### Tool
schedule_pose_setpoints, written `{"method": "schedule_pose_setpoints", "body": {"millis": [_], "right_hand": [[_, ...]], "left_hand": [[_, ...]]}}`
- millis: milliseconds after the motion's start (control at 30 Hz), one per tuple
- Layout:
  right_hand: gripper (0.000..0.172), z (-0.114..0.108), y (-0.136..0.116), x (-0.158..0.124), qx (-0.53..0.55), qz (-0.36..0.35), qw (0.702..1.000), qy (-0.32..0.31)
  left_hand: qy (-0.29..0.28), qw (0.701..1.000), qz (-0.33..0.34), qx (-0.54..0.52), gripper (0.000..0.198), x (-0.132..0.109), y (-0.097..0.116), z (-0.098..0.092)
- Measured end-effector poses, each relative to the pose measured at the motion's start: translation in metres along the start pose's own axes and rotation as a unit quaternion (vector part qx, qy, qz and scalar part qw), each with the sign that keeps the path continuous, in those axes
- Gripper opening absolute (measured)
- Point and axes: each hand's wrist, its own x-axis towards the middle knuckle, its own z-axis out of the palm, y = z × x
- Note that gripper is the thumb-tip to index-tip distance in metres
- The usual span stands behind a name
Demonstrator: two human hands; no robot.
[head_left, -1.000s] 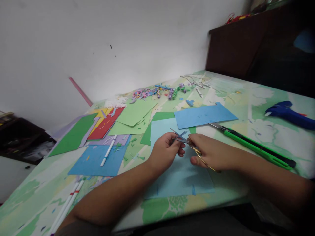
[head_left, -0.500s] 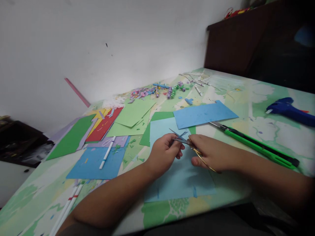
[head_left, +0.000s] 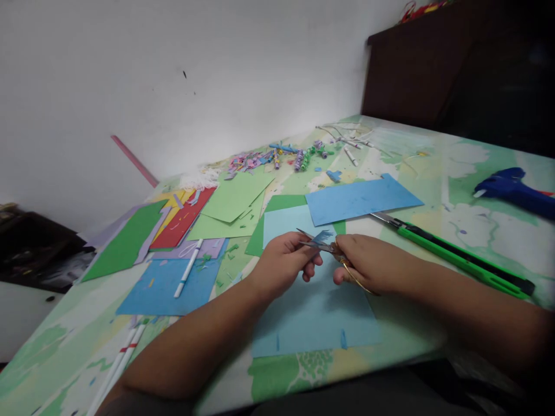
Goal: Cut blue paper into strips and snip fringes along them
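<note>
My left hand (head_left: 284, 261) pinches a small strip of blue paper (head_left: 321, 236), whose far edge is cut into a fine fringe. Gold-handled scissors (head_left: 350, 271) are in my right hand (head_left: 366, 258), with the blades slightly apart around the strip. Both hands hover over a light blue sheet (head_left: 321, 323) that carries two small blue scraps near its front edge. Beyond the hands lies a darker blue sheet (head_left: 362, 199), partly over a green sheet (head_left: 286, 202).
A green box cutter (head_left: 463, 254), its blade showing, and a blue glue gun (head_left: 503, 188) lie at the right. Coloured sheets (head_left: 125, 242), a white stick (head_left: 188, 268) and light green paper (head_left: 236, 199) spread leftward. Scraps and paper coils (head_left: 299, 159) sit near the wall.
The scissor blades have closed somewhat, and the strip's fringe now shows fanned out above them. Both hands stay nearly in place; the view has shifted slightly.
</note>
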Motion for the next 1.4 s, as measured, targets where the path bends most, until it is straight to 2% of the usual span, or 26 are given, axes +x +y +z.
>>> {"method": "schedule_pose_setpoints", "body": {"millis": [200, 467, 600, 667, 767, 900, 1000, 1233, 1400], "right_hand": [[0.035, 0.000, 0.002, 0.002, -0.022, 0.010, 1.000, -0.011], [0.037, -0.001, 0.001, 0.002, -0.058, -0.007, 0.998, -0.010], [0.043, 0.001, 0.005, 0.002, -0.042, -0.021, 0.999, -0.002], [0.047, 0.001, 0.009, 0.001, -0.019, -0.037, 0.999, 0.004], [0.049, 0.001, 0.011, -0.001, 0.016, -0.057, 0.998, 0.016], [0.042, 0.000, 0.009, -0.001, 0.029, -0.015, 0.999, 0.013], [0.037, 0.001, 0.006, 0.000, 0.042, 0.013, 0.999, -0.001], [0.034, 0.003, 0.001, 0.000, 0.081, 0.006, 0.997, -0.016], [0.034, 0.002, 0.000, -0.002, 0.083, 0.006, 0.996, -0.021]], "left_hand": [[-0.032, 0.998, -0.054, -0.026, 0.005, 0.003, 0.002, -0.004], [-0.134, 0.988, -0.070, 0.021, 0.009, -0.001, 0.015, -0.016], [-0.156, 0.985, -0.071, 0.009, 0.007, 0.000, 0.014, -0.020], [-0.141, 0.989, -0.052, 0.001, 0.009, 0.002, 0.010, -0.019], [-0.085, 0.996, -0.004, 0.004, 0.011, 0.003, 0.003, -0.015], [0.022, 0.997, 0.073, -0.011, 0.013, 0.001, -0.004, -0.006], [0.073, 0.994, 0.080, -0.011, 0.015, 0.000, -0.007, 0.000], [0.070, 0.995, 0.053, 0.050, 0.015, -0.003, -0.008, 0.003], [0.060, 0.994, 0.057, 0.074, 0.015, -0.004, -0.008, 0.002]]}}
